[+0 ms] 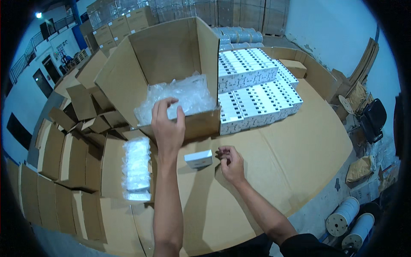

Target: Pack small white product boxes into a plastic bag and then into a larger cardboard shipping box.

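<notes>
My left hand (168,124) is raised at the near edge of a large open carton (165,55), its thumb and fingers apart and nothing visible between them. Inside that carton lies a heap of clear plastic bubble bags (188,92), just beyond my fingertips. A small white box (198,159) stands on the cardboard-covered table (265,171), between my two forearms. To its right, close but apart from it, is my right hand (233,166), with loosely bent fingers, a gap at the thumb, and no held thing showing.
Stacked white printed boxes (257,103) stand right of the carton. At the left, a smaller carton (112,169) holds a row of bubble-wrapped packs (137,169), beside several open brown cartons (70,160). Cable spools (342,216) and a black chair (372,120) are on the floor at right.
</notes>
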`<state>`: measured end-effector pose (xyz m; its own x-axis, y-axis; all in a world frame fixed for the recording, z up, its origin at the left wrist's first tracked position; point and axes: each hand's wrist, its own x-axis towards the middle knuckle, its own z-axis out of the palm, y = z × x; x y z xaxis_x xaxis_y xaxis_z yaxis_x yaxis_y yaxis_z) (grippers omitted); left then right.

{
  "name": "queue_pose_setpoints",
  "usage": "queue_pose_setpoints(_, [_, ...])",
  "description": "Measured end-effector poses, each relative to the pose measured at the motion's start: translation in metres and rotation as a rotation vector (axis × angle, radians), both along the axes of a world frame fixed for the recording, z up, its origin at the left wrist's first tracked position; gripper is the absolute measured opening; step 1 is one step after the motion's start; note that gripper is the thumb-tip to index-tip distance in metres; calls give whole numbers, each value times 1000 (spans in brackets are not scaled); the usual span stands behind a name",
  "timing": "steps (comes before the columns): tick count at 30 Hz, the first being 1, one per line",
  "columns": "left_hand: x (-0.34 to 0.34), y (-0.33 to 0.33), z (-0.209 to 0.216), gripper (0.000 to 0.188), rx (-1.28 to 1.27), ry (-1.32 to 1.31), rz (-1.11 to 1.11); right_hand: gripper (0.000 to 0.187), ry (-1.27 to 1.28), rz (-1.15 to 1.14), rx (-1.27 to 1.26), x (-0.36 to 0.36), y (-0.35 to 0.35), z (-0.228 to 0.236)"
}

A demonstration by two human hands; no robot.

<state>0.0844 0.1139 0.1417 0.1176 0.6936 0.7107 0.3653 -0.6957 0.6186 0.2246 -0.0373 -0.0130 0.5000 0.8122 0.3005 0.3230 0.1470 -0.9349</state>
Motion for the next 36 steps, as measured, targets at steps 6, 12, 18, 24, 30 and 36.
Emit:
queue_pose_setpoints(6, [41, 132, 9, 50, -8, 364, -37, 30, 14, -22, 10, -6, 4, -10])
queue_pose_setpoints(12, [63, 228, -37, 71, -47, 707, -134, 28, 9, -41, 23, -4, 0, -6])
queue_pose_setpoints(18, [69, 264, -52, 38, -149, 620, -215, 23, 46, -35, -4, -9, 2, 5])
queue_pose_setpoints(24, [77, 238, -22, 25, -115, 487, -170, 21, 24, -57, 10, -3, 1, 2])
queue_pose_setpoints(30, [47, 200, 27, 24, -181, 139, -195, 20, 50, -55, 15, -1, 2, -9])
queue_pose_setpoints(36, [-4, 98, 68, 26, -249, -160, -370, 20, 99, -60, 54, -3, 3, -16])
